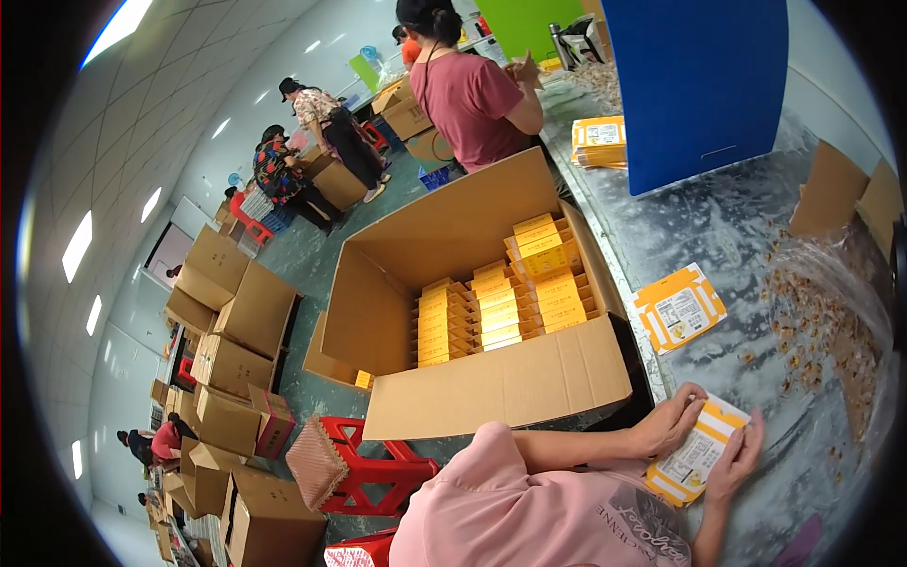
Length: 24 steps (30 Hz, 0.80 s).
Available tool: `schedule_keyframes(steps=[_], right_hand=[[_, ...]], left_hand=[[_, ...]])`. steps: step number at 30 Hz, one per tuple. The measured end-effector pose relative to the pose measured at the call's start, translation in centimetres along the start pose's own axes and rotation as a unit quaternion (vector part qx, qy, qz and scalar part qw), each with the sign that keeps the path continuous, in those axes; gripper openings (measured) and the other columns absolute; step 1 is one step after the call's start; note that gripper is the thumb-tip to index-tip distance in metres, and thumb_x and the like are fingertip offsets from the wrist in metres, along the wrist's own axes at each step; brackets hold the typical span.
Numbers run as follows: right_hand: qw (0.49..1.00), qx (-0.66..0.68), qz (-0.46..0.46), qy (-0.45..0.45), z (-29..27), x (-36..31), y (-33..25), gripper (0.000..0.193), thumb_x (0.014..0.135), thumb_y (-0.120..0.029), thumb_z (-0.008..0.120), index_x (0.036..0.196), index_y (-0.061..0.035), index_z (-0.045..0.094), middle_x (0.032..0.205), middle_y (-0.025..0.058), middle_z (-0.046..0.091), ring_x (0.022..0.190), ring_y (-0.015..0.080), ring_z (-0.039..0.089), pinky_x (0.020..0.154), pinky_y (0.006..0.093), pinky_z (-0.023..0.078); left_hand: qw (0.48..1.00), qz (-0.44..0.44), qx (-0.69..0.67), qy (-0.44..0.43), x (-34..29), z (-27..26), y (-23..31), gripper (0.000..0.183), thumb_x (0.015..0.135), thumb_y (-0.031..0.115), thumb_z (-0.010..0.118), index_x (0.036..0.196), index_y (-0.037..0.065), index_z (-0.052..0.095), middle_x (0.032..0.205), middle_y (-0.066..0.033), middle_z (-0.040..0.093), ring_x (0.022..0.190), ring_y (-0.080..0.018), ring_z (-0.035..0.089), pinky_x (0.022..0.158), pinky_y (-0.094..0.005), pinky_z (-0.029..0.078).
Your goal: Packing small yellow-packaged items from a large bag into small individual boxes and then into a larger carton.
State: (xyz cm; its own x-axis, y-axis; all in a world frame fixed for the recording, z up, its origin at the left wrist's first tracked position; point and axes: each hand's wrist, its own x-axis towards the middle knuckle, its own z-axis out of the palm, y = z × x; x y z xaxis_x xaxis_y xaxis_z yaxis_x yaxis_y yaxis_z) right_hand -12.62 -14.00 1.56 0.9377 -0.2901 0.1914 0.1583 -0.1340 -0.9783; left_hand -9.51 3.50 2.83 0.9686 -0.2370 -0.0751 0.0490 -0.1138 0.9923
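"Grey, white-streaked tabletop (718, 236) on the right; what's there?"
"One yellow-and-white cardboard carton (697, 455), held at the near end."
"Gripped how?"
"Right hand (736, 457) clasps its right edge, nearly closed. Left hand (667, 424) curls against its upper left; how firmly, I cannot tell."

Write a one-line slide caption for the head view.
Left hand and right hand hold a yellow-and-white carton near an open cardboard box of yellow packs.
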Motion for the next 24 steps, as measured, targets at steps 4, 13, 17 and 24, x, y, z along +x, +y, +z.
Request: schedule_keyframes(steps=[4,13,17,24], right_hand=[[0.962,-0.211,-0.162,-0.064,-1.9,-1.0,-0.1,0.021,0.099,-0.003,0.048,0.113,0.0034,0.062,0.098,0.0200,0.058,0.088,0.0377,0.060,0.076,0.0422,0.049],[0.961,-0.244,-0.091,-0.093,-1.5,-0.7,1.7,0.018,0.089,-0.009,0.065,0.103,0.0006,0.061,0.096,0.0186,0.059,0.082,0.0345,0.060,0.074,0.0409,0.050],[0.976,-0.196,0.024,-0.093,-4.1,3.4,2.1,0.050,0.091,-0.014,0.066,0.135,-0.0030,0.047,0.112,0.0172,0.060,0.095,0.0350,0.063,0.085,0.0395,0.051],[0.888,-0.432,-0.121,-0.100,-8.1,21.0,7.6,0.060,0.093,-0.032,0.064,0.144,-0.0086,0.043,0.147,0.0188,0.042,0.135,0.0379,0.038,0.112,0.0456,0.032]], left_hand=[[0.994,0.069,0.072,-0.041,0.2,1.1,-2.3,0.023,0.106,0.024,0.039,0.120,0.007,0.046,0.086,-0.0240,0.062,0.081,-0.0419,0.064,0.072,-0.0451,0.050],[0.976,0.046,0.155,-0.147,1.3,-0.9,-2.4,0.019,0.099,0.018,0.058,0.109,0.002,0.060,0.095,-0.0220,0.064,0.083,-0.0379,0.066,0.072,-0.0410,0.053],[0.981,0.094,0.136,-0.101,3.3,-1.3,-2.4,0.026,0.104,0.021,0.051,0.121,0.002,0.056,0.100,-0.0140,0.066,0.082,-0.0176,0.061,0.074,-0.0336,0.051],[0.975,-0.105,0.193,-0.045,3.5,-4.0,-0.7,0.058,0.102,0.029,0.054,0.145,-0.001,0.030,0.077,-0.0152,0.064,0.062,-0.0263,0.065,0.056,-0.0384,0.053]])
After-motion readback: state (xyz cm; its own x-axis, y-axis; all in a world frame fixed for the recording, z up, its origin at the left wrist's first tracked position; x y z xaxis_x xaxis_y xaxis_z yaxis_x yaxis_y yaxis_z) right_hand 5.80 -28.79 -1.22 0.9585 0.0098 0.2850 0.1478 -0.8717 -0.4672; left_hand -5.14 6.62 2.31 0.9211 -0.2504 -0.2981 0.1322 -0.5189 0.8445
